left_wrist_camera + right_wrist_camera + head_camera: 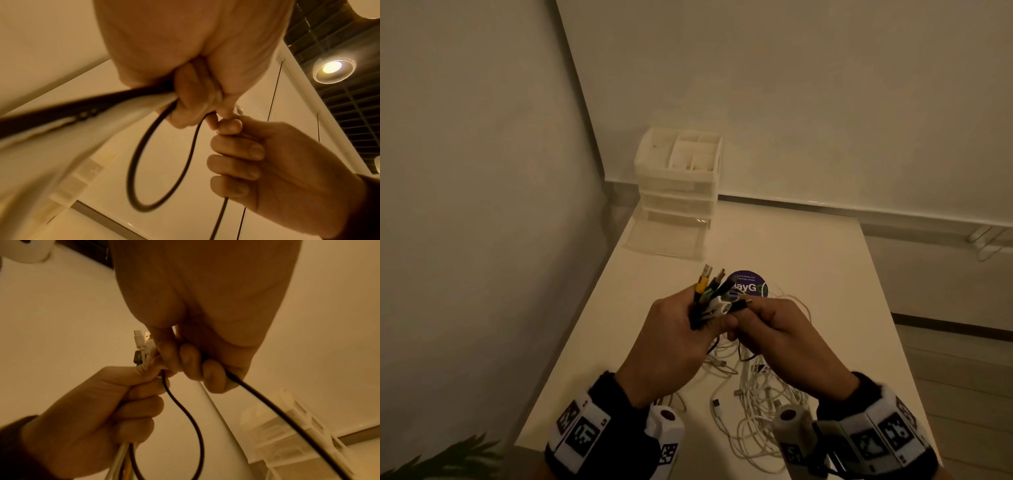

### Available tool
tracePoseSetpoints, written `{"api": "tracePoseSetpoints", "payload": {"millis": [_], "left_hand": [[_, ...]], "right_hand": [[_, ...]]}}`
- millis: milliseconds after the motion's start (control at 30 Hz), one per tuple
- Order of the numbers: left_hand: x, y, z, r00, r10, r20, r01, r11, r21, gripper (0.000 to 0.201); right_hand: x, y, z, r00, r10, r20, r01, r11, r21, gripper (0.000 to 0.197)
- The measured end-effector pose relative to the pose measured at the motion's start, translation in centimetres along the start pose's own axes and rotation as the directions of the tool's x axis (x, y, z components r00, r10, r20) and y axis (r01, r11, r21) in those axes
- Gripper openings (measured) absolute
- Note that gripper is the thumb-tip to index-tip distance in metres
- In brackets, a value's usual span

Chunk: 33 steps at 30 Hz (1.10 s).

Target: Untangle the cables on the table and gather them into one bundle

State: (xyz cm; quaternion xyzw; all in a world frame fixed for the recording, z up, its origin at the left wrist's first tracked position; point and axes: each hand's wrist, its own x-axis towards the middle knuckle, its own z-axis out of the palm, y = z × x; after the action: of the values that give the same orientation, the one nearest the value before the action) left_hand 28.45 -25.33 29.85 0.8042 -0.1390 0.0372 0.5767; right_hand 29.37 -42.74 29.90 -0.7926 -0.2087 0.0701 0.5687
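Both hands were up over the tabletop, working close together. The left hand had its fingers wrapped tight round a bunch of cable ends, the plugs fanning up and away out of the fist: one yellow, one green, several black, a couple white. From the right wrist view, white and yellow leads ran down out of the bottom of that fist.

The right hand sat just beside it, knuckles nearly touching the left, fingers curled and clamped on a black cable. That cable dropped in a loop between the two hands and rose again into the left-hand grip; a second black length ran off from the right hand's fingers toward the lower right of the right wrist view.

Beneath the hands, a loose tangle of white cables lay on the tabletop, spilling toward the near edge, with a few darker strands among them right under the fists. A round purple sticker showed on the tabletop just beyond the plugs. Farther back, in the corner by the wall, stood a white drawer organiser, its bottom drawer pulled out. A green leaf poked in at the lower left.
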Motion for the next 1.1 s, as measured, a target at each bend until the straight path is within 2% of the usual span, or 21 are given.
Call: {"api": "tracePoseSetpoints", "payload": {"millis": [100,167,233,367,500,633,733,800,833,867,900,933,967,1000,1033,1100], "left_hand": [[0.3,0.7,-0.3,0.998,0.044,-0.049,-0.044,0.999,-0.004,0.018],[0.8,1.3,-1.0,0.991,0.028,-0.130,-0.031,0.999,-0.019,0.011],[1.2,1.1,-2.0,0.978,-0.013,-0.208,-0.007,0.995,-0.099,0.016],[1.8,0.4,-5.2,0.928,-0.060,-0.367,-0.017,0.979,-0.203,0.026],[2.0,0.3,-9.0,0.858,-0.073,-0.508,-0.103,0.945,-0.310,0.038],[1.3,0.0,-10.6,0.809,-0.070,-0.584,-0.102,0.961,-0.256,0.030],[0.9,-1.6,-10.7,0.737,-0.116,-0.666,-0.059,0.970,-0.234,0.029],[0.4,-2.0,-10.6,0.672,-0.061,-0.738,0.000,0.997,-0.082,0.035],[0.2,-1.8,-10.3,0.660,0.002,-0.752,0.014,1.000,0.016,0.031],[-0.1,-1.4,-9.9,0.665,0.059,-0.744,0.010,0.996,0.088,0.025],[-0.5,-1.0,-9.3,0.712,0.079,-0.697,-0.003,0.994,0.110,0.020],[-0.7,-0.5,-8.5,0.796,0.056,-0.603,-0.005,0.996,0.086,0.018],[-1.0,-0.4,-7.6,0.885,0.005,-0.465,0.017,0.999,0.043,0.022],[-1.1,-0.4,-6.6,0.954,-0.024,-0.299,0.039,0.998,0.042,0.025],[-1.2,-0.6,-5.7,0.990,-0.009,-0.138,0.025,0.993,0.113,0.026],[-1.0,-1.0,-3.6,0.996,0.034,0.080,-0.054,0.963,0.264,0.021]], "right_hand": [[-0.2,0.0,0.1,1.000,-0.011,0.001,0.011,0.997,0.071,0.037],[-0.5,0.5,0.1,0.999,-0.038,0.008,0.037,0.997,0.063,0.038],[-0.9,1.1,0.2,0.999,-0.040,0.017,0.038,0.997,0.068,0.038],[-1.6,3.3,0.2,1.000,0.013,0.018,-0.015,0.997,0.072,0.037],[-2.5,5.7,0.3,0.998,0.063,0.030,-0.063,0.998,-0.015,0.037],[-2.9,6.1,0.7,0.998,0.060,0.001,-0.060,0.994,-0.086,0.035],[-2.2,5.8,1.1,0.997,0.065,-0.035,-0.069,0.988,-0.139,0.032],[-1.8,5.9,1.5,0.991,0.112,-0.073,-0.123,0.976,-0.179,0.032],[-1.6,6.0,1.5,0.985,0.150,-0.087,-0.165,0.966,-0.200,0.033],[-1.5,6.1,1.5,0.976,0.199,-0.085,-0.213,0.953,-0.214,0.035],[-1.4,6.0,1.4,0.967,0.248,-0.059,-0.255,0.942,-0.219,0.036],[-1.3,5.8,1.4,0.957,0.290,-0.014,-0.285,0.931,-0.227,0.038],[-1.2,5.4,1.4,0.947,0.319,0.039,-0.302,0.923,-0.241,0.038],[-1.1,4.7,1.4,0.939,0.333,0.086,-0.302,0.919,-0.254,0.039],[-0.8,3.9,1.4,0.936,0.332,0.121,-0.293,0.921,-0.256,0.039],[-0.2,2.2,1.3,0.931,0.324,0.165,-0.294,0.938,-0.184,0.037]]}}
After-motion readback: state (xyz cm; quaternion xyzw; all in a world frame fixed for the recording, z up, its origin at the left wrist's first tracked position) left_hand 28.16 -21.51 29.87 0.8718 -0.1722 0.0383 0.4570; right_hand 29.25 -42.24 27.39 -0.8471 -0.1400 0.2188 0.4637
